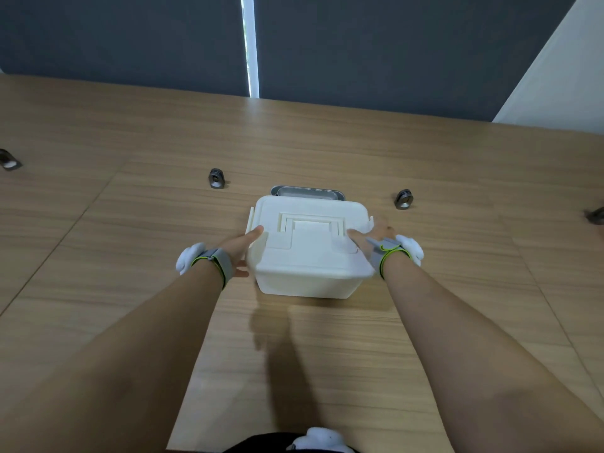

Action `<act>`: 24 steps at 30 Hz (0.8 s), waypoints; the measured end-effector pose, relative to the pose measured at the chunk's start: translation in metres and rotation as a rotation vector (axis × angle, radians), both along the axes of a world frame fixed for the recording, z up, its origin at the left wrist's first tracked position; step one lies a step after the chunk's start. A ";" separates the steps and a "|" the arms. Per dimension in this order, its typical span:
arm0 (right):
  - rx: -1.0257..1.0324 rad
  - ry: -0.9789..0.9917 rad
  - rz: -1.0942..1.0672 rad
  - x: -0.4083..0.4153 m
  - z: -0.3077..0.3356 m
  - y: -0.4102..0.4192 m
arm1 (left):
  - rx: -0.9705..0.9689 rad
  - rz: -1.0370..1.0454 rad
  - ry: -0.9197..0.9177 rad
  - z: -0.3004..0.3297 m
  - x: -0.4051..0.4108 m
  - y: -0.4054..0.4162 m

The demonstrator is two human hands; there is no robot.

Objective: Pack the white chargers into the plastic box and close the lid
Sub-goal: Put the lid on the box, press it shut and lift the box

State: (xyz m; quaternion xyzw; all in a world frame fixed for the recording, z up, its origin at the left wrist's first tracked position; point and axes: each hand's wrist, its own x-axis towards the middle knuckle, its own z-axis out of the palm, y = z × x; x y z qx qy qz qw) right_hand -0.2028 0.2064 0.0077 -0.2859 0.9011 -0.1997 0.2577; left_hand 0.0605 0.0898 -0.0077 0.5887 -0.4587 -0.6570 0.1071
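Note:
A white plastic box [307, 276] stands on the wooden table [130, 223] in the middle of the view. Its lid [310, 220], with a folded handle on top, lies down on the box. My left hand [243, 248] grips the box's left side, thumb on the lid's edge. My right hand [369, 238] holds the right side, fingers resting on the lid near the right latch. No white chargers are visible; the box's inside is hidden by the lid.
A metal tray [307, 192] lies just behind the box. Small dark metal fittings sit on the table at far left [8, 160], left of centre [216, 178], right [404, 199] and the right edge [596, 215]. Dark wall panels stand beyond the table's far edge.

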 end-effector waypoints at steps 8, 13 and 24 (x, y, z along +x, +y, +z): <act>0.076 -0.400 -0.095 -0.003 -0.007 -0.005 | 0.190 0.087 0.102 -0.002 -0.007 0.009; -0.028 -0.396 -0.119 -0.002 -0.012 -0.001 | 0.194 0.154 0.116 -0.004 -0.013 0.011; -0.045 -0.372 -0.104 0.014 0.020 -0.032 | 0.132 0.247 0.115 0.020 -0.002 -0.010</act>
